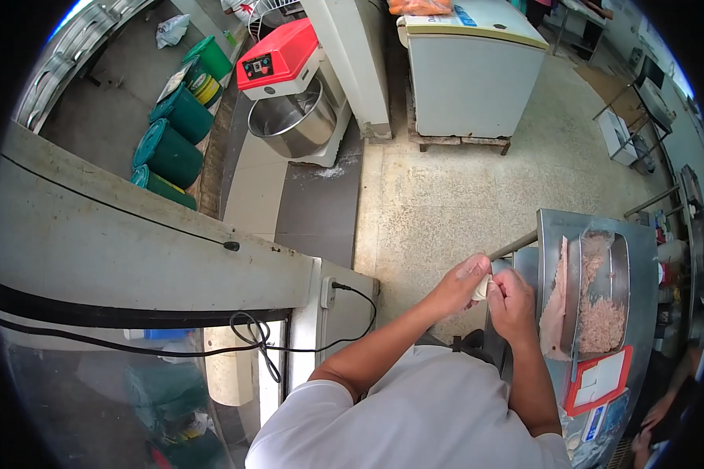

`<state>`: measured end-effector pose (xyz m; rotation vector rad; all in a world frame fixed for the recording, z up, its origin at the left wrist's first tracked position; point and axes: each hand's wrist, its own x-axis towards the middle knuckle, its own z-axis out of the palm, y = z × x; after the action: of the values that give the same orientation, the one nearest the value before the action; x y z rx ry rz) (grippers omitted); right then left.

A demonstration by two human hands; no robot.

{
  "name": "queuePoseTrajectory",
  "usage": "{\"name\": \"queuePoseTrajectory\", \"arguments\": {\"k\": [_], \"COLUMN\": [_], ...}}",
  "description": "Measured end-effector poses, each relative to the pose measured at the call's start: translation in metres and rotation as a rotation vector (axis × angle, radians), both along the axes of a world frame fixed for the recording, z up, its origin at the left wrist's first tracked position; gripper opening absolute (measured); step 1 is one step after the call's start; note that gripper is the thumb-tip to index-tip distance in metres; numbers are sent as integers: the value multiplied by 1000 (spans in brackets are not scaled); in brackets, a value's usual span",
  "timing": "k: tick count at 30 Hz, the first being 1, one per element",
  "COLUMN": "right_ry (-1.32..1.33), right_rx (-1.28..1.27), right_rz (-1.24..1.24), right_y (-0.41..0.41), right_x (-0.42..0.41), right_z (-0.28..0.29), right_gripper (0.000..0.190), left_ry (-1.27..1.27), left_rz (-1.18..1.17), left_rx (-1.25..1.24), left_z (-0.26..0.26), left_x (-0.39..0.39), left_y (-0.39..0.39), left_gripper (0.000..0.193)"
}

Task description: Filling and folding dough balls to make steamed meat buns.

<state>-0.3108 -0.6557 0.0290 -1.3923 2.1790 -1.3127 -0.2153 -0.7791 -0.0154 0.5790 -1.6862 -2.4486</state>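
Note:
Between my two hands, held up left of the steel table point(642, 234), is a small piece of pale dough point(482, 288). My left hand point(466, 281) has its fingers closed around one side of it. Against the other side, my right hand point(510, 296) pinches with thumb and fingers. A deep steel tray point(625, 258) on the table holds pinkish minced filling point(603, 325). Beside the tray lies a long strip coated with pale pink stuff point(556, 311). Nearer my body, a red-rimmed tray point(572, 398) holds white sheets point(601, 378).
Ahead stand a white chest freezer point(472, 85) on a wooden pallet and a red spiral dough mixer point(281, 55). Green lidded bins point(167, 155) line the left. A black cable point(182, 353) hangs beside me. Another person's hands point(651, 416) show at the lower right.

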Motion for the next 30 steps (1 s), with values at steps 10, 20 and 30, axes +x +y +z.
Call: {"name": "queuePoseTrajectory", "arguments": {"k": [10,20,30], "right_ry": [46,0,-90], "right_rx": [-3,-26,62], "right_rz": [-6,7,3], "right_y": [-7,-6,0], "right_x": [0,-4,-8], "right_z": [10,9,15], "right_gripper": [5,5,8], "left_ry": [70,98,146], "left_rz": [37,74,101], "left_rx": [-32,-52,-308], "left_z": [0,6,13], "left_x": [-1,-4,-4], "left_y": [-6,-6,-7], "left_gripper": [50,47,57]}}
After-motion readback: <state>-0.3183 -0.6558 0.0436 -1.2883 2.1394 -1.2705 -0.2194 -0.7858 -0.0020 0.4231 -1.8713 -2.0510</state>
